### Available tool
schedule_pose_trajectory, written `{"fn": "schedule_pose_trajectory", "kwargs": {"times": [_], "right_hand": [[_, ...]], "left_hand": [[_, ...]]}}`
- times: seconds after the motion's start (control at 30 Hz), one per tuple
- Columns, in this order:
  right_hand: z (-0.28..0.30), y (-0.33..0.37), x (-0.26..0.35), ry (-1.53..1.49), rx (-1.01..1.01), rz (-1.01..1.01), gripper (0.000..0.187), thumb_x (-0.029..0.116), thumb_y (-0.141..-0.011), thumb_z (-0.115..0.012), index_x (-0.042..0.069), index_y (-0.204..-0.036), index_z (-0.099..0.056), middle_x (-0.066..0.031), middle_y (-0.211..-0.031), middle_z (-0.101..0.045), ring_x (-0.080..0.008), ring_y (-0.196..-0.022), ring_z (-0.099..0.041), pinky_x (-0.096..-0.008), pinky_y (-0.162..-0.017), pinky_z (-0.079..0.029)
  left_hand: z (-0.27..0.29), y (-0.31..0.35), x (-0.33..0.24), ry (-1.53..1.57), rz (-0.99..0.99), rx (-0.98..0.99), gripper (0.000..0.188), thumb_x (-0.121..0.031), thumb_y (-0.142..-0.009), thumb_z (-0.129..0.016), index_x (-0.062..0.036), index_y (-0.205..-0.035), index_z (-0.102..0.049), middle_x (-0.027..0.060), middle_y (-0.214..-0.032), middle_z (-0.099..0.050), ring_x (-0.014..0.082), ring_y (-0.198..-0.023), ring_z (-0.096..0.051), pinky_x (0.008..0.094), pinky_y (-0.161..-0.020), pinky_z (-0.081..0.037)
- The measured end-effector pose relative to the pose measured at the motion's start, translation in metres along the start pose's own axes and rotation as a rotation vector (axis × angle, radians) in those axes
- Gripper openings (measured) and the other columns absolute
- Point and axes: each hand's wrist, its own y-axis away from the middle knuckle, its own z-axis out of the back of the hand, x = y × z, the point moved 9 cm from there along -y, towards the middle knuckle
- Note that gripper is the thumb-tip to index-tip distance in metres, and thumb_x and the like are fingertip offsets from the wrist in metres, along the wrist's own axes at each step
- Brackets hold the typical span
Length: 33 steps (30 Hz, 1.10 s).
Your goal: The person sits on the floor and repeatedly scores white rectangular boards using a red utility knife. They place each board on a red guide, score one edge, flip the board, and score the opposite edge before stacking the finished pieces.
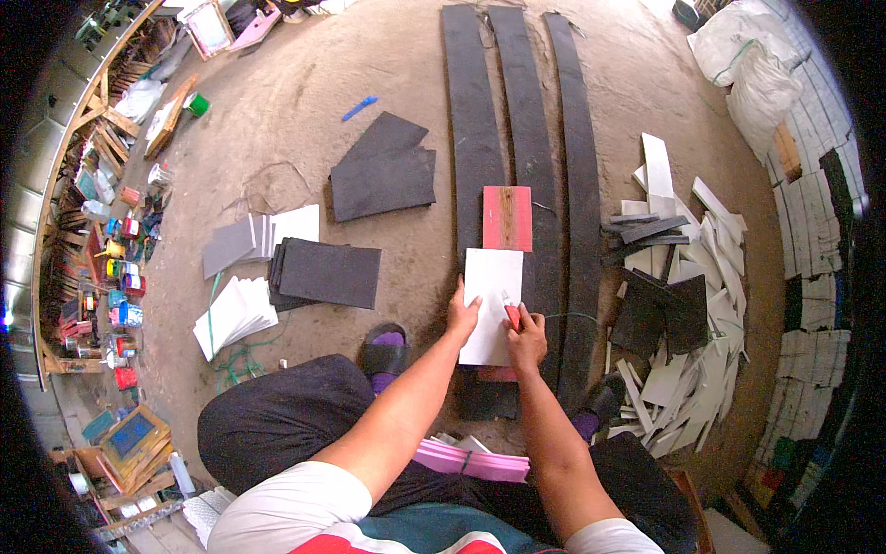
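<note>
A white rectangular foam-like sheet [484,277] lies over a red board [519,220] with a brown stripe, on top of long black strips [478,111]. My left hand [461,312] grips the sheet's left edge, thumb on its face and fingers along its side. In my right hand [527,338] is a utility knife [512,315] with a red handle. Its blade points up and to the left over the white sheet, near the right edge. Whether the blade touches the sheet cannot be made out. Below, pink sheets [471,461] tied in a bundle lie between my legs.
To the left are stacks of black sheets [328,274], white sheets [235,316] and a blue knife-like tool [360,108]. Offcuts [688,388] pile up at the right, below white sacks [761,97]. Paint cans [125,277] line the far left.
</note>
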Motion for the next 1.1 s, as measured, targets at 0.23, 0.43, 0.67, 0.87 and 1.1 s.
{"fn": "schedule_pose_trajectory", "kwargs": {"times": [0.23,0.43,0.67,0.87,1.1], "right_hand": [[-0.003,0.000,-0.009,-0.045,-0.038,0.037,0.056,0.035,-0.083,-0.076,0.026,-0.138,-0.065,-0.0043,-0.122,-0.059,-0.0289,-0.104,-0.067,-0.0420,-0.086,-0.054],[-0.008,0.000,-0.002,-0.021,0.024,0.040,0.072,0.014,-0.072,-0.080,0.029,-0.141,-0.061,-0.0067,-0.131,-0.056,-0.0315,-0.106,-0.067,-0.0432,-0.085,-0.057],[-0.006,-0.006,-0.017,-0.027,0.046,-0.043,0.073,0.015,-0.072,-0.080,0.035,-0.140,-0.061,-0.0041,-0.129,-0.056,-0.0296,-0.106,-0.067,-0.0439,-0.084,-0.057],[0.012,0.008,0.006,-0.004,0.028,-0.106,0.057,0.029,-0.082,-0.076,0.034,-0.138,-0.064,-0.0057,-0.136,-0.052,-0.0301,-0.111,-0.066,-0.0433,-0.090,-0.055],[0.002,0.004,-0.002,-0.038,0.061,-0.139,0.061,0.023,-0.080,-0.076,0.035,-0.139,-0.063,-0.0057,-0.140,-0.050,-0.0294,-0.113,-0.066,-0.0429,-0.091,-0.055]], "left_hand": [[-0.001,-0.005,0.007,-0.063,-0.003,-0.013,0.076,-0.012,-0.091,-0.071,-0.0120,-0.158,-0.036,0.0207,-0.137,-0.063,0.0311,-0.123,-0.063,0.0391,-0.104,-0.048],[0.009,-0.022,0.025,-0.173,-0.056,-0.024,0.081,-0.022,-0.085,-0.078,-0.0128,-0.156,-0.040,0.0224,-0.130,-0.067,0.0357,-0.117,-0.066,0.0436,-0.102,-0.050],[0.006,-0.013,-0.031,-0.438,-0.043,0.107,0.097,-0.023,-0.076,-0.087,0.0053,-0.153,-0.035,0.0287,-0.142,-0.055,0.0382,-0.130,-0.057,0.0428,-0.112,-0.043],[0.016,-0.014,-0.039,-0.453,-0.036,0.140,0.109,-0.025,-0.077,-0.087,-0.0079,-0.160,-0.019,0.0280,-0.144,-0.053,0.0412,-0.132,-0.055,0.0464,-0.111,-0.044],[0.008,-0.020,-0.040,-0.591,-0.262,0.274,0.102,-0.027,-0.086,-0.079,-0.0460,-0.161,-0.011,0.0274,-0.128,-0.063,0.0452,-0.118,-0.062,0.0514,-0.102,-0.050]]}}
